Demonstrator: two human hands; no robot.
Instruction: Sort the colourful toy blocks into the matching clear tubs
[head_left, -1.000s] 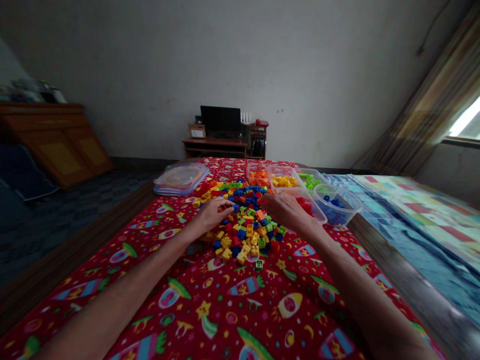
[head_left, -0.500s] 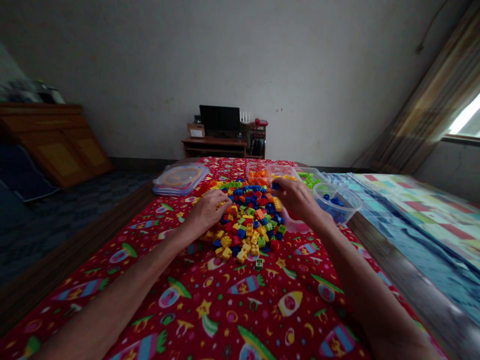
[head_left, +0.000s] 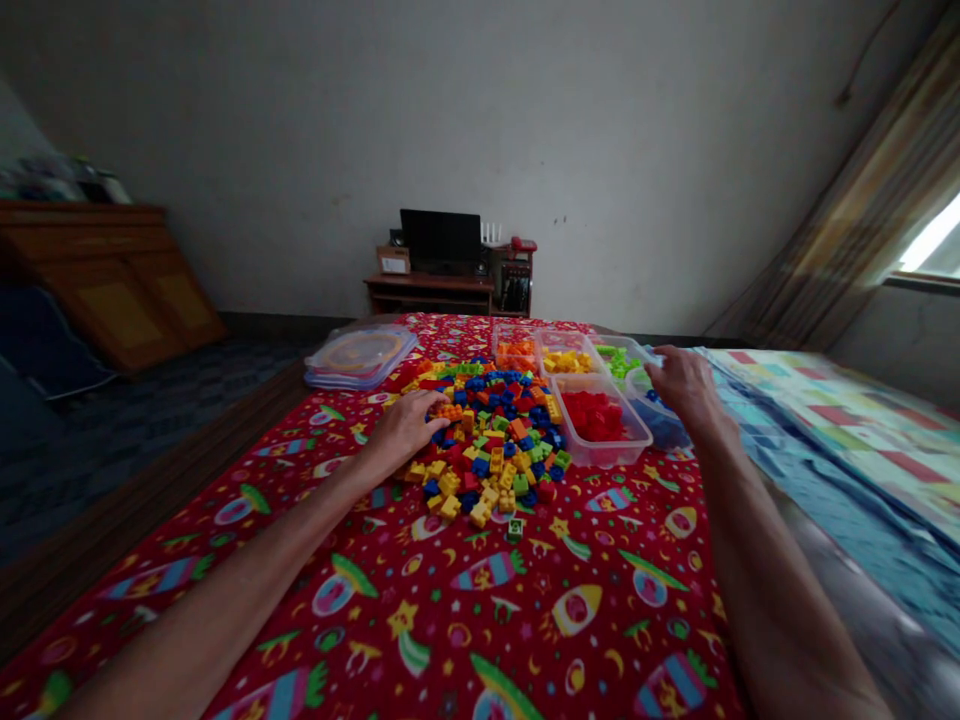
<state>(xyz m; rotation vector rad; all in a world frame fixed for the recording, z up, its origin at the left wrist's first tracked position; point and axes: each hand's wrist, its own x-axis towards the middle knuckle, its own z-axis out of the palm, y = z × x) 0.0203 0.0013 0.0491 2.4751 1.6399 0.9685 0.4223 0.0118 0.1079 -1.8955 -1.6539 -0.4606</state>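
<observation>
A pile of toy building bricks (head_left: 517,430) in yellow, blue, red, green and orange lies on the table. My left hand (head_left: 409,432) is at the pile's left side, thumb and fingers closed around an orange brick (head_left: 450,411). Over the round clear tub (head_left: 667,432) with blue bricks, my right hand (head_left: 684,385) hangs with fingertips pointing down and slightly parted; I see no brick between them. The hand covers part of the tub. Beside it stands a clear box (head_left: 626,455) of red bricks.
Further boxes hold yellow bricks (head_left: 568,362), orange bricks (head_left: 516,352) and green bricks (head_left: 619,360). Stacked clear lids (head_left: 360,358) lie at the back left. One green brick (head_left: 515,528) sits apart on the red patterned tablecloth (head_left: 480,620). A bed (head_left: 840,430) adjoins on the right.
My right hand has moved right, from above the pile with a blue brick to the round tub, uncovering the box of red bricks. My left hand has shifted slightly left.
</observation>
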